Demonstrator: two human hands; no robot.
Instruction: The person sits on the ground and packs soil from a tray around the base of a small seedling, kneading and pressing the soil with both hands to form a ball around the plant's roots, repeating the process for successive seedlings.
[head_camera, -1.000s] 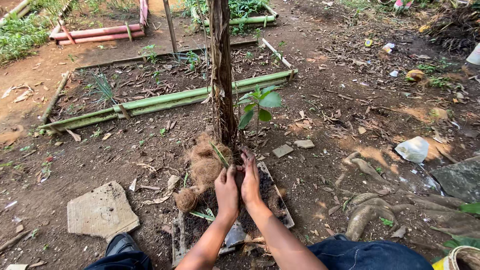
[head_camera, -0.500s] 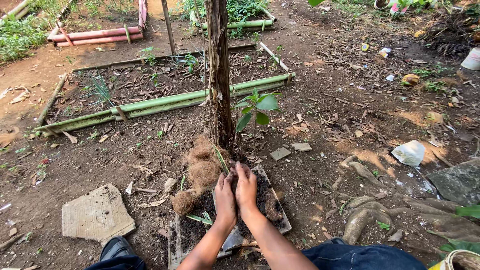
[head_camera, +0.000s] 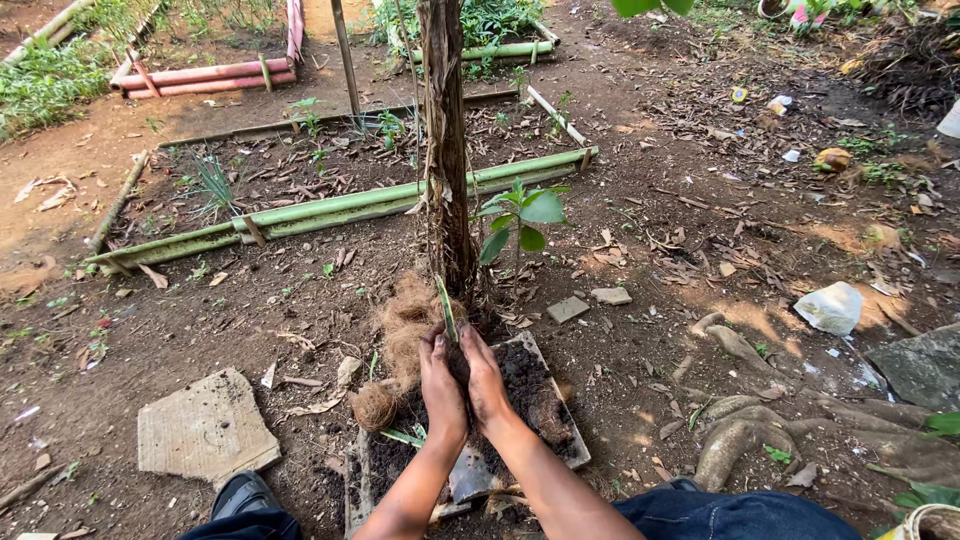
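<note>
While pressed side by side, left hand (head_camera: 441, 385) and right hand (head_camera: 486, 378) cup, apparently, a seedling (head_camera: 446, 308) between them.

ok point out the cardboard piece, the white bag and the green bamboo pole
cardboard piece (head_camera: 205, 430), head view, middle of its flat top
white bag (head_camera: 830, 307), head view, centre of the crumpled plastic
green bamboo pole (head_camera: 330, 212), head view, mid-length of the pole lying on the soil

fingers (head_camera: 452, 345) buried in soil (head_camera: 520, 365)
</note>
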